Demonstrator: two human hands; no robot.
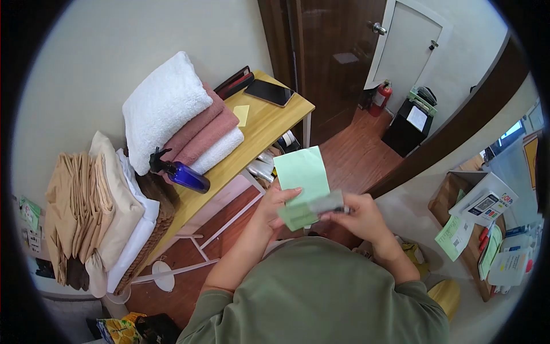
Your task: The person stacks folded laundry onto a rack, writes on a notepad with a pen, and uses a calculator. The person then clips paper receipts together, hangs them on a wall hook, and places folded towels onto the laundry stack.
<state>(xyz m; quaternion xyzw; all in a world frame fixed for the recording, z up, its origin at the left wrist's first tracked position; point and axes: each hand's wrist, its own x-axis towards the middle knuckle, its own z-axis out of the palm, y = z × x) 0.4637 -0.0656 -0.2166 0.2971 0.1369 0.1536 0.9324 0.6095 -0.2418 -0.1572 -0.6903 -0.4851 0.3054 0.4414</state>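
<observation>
My left hand (276, 205) is closed on a pale green paper sheet (302, 169), its thumb pressed flat over the lower left part. The sheet stands out in front of my chest. My right hand (365, 217) is closed at the right end of a blurred grey-green slip (309, 210), which overlaps the sheet's lower edge. Motion smears the slip, so I cannot tell its kind, nor whether the left fingers also touch it. Both hands are close together in front of my green shirt (321, 286).
A wooden table (286, 112) at left bears folded towels (166, 109), a blue spray bottle (188, 176), a black phone (269, 92) and a yellow note (242, 115). Folded linens (123, 212) lie nearer. A wooden organizer (450, 192) with papers stands right; a fire extinguisher (379, 98) stands beyond.
</observation>
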